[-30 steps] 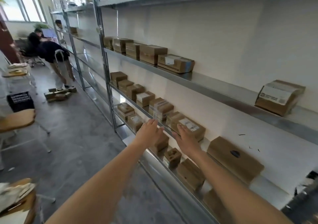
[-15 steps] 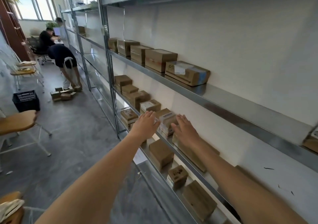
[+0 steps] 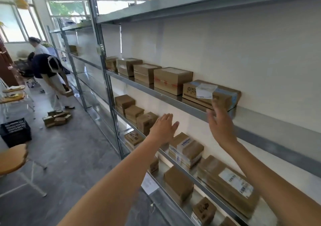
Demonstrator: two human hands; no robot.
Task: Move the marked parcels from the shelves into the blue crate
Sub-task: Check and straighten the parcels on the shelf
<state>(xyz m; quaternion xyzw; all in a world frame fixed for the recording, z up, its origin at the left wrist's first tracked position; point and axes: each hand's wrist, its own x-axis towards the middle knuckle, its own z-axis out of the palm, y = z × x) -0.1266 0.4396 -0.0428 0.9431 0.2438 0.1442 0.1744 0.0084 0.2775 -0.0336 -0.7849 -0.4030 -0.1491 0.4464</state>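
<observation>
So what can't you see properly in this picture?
- Head view: the label on the blue-taped parcel is too blurred to read.
- The right hand has motion-blurred fingers; whether they touch that parcel is unclear.
- The left hand hides the parcel behind it.
- The bottom shelf's parcels are cut off by the edge.

Metal shelving (image 3: 156, 91) along wall in my view. Upper shelf: row of five cardboard boxes (image 3: 172, 79), rightmost one (image 3: 211, 93) taped blue with loose label. Middle shelf (image 3: 191, 172): more boxes, some labelled. Floor (image 3: 73, 156): small box pile (image 3: 57, 118), dark crate (image 3: 15, 132).
</observation>
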